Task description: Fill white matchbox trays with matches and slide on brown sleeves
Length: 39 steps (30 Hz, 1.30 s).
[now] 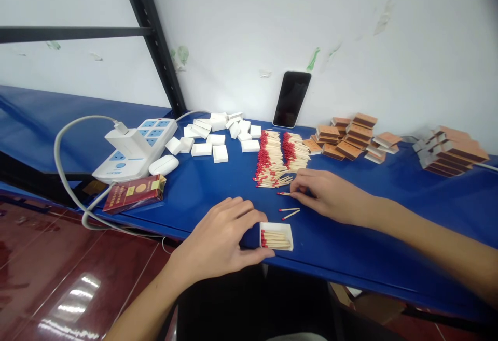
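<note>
A white matchbox tray (288, 228) lies at the front edge of the blue table, holding a layer of matches (275, 239) with their red heads to the left. My left hand (229, 235) grips the tray's left end between thumb and fingers. Behind it, the fingers of my right hand (322, 193) are pinched at the stick of a match (283, 194). Two loose matches (290, 210) lie between my right hand and the tray. Beyond them, matches are heaped in two groups, a larger pile (272, 157) and a smaller pile (295, 152).
Empty white trays (202, 149) are scattered at the back left. Brown matchbox sleeves (350, 136) and stacked matchboxes (453, 152) stand at the right. A phone (291, 98) leans on the wall. A power strip (134, 152), white case (164, 165) and red packet (134, 194) lie left.
</note>
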Available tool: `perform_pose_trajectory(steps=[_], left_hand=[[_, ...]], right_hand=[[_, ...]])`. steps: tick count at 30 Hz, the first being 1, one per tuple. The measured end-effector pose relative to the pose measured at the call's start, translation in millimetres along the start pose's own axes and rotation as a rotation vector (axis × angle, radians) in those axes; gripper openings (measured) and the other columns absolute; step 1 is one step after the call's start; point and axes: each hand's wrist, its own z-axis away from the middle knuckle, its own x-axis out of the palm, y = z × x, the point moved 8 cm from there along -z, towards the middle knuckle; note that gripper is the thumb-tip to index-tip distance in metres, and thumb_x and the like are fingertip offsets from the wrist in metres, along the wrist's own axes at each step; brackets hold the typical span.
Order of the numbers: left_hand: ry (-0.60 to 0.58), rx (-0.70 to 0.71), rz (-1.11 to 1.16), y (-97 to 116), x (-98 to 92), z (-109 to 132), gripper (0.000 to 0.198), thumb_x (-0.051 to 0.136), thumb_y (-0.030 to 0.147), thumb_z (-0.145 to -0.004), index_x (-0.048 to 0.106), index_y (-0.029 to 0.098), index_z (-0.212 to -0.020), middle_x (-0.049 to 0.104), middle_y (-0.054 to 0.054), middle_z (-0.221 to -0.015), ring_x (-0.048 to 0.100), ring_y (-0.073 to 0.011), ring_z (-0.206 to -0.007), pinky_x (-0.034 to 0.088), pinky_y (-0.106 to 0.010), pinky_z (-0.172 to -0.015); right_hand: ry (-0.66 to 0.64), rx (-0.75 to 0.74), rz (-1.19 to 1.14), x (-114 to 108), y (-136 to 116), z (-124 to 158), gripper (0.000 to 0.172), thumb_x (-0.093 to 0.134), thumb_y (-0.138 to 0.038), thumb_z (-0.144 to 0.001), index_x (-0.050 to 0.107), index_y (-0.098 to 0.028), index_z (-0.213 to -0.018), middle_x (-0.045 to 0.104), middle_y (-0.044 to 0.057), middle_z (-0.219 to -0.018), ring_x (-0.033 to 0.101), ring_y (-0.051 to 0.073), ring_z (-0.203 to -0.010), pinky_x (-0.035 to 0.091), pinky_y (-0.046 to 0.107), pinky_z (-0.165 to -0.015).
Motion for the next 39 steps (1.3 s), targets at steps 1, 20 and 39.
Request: perform_pose_trajectory(steps=[1,20,39], left_hand=[[-0.001,0.001,0.001,0.2,0.0,0.2,0.034,0.072,0.044,-0.085,0.062,0.02,-0.106,0.065,-0.002,-0.095,0.062,-0.0222,-0.094,0.046,-0.039,-0.092],[-0.004,0.002,0.006,-0.8,0.8,0.7,0.033,0.071,0.044,-0.086,0.06,0.02,-0.106,0.065,-0.002,-0.095,0.062,-0.022,-0.093,0.044,-0.04,-0.093],[-0.011,-0.01,0.008,-1.0,0.7,0.2,0.033,0.07,0.044,-0.087,0.06,0.021,-0.108,0.063,-0.001,-0.095,0.061,-0.0224,-0.096,0.043,-0.04,-0.097]], right_hand=[[-0.027,0.004,-0.015,-0.1,-1.7,0.7,0.017,0.05,-0.024,-0.097,0.064,-0.019,-0.087,0.064,0.005,-0.087,0.059,0.017,-0.076,0.046,0.03,-0.069],[-0.007,-0.095,0.288,7.1,-33.5,-45.5,0.026,0.045,-0.022,-0.1,0.07,-0.015,-0.1,0.068,0.008,-0.096,0.064,0.018,-0.08,0.037,0.028,-0.059],[-0.181,0.032,0.056,-4.8,-23.3,6.0,0.03,0.052,-0.044,-0.097,0.068,-0.019,-0.104,0.069,0.006,-0.097,0.065,0.023,-0.084,0.045,0.033,-0.068]])
